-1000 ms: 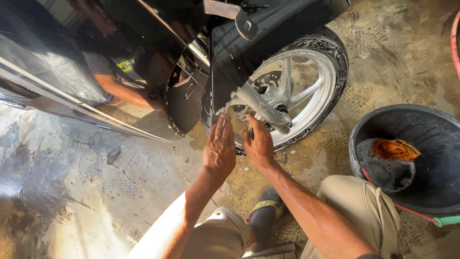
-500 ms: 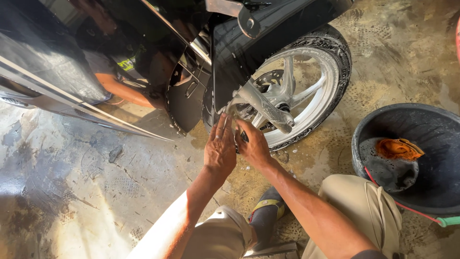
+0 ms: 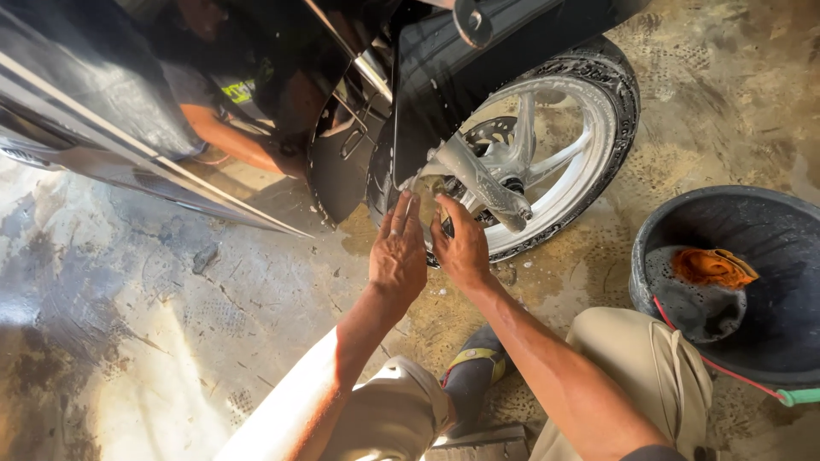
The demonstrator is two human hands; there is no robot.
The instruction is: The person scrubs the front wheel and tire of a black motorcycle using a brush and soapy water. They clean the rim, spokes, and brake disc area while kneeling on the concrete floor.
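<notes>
Both hands reach to the soapy silver wheel (image 3: pixel 547 162) of the black motorcycle at the far centre, the left hand (image 3: pixel 397 252) flat with fingers together, the right hand (image 3: pixel 463 248) beside it, fingers loosely spread, a black bucket (image 3: pixel 769 341) standing right

Strong sunlight is falling across the wet, stained grey concrete floor (image 3: pixel 171 341), glaring brightest toward seven o'clock, while a round black plastic bucket (image 3: pixel 794 358) is sitting at four o'clock.
</notes>
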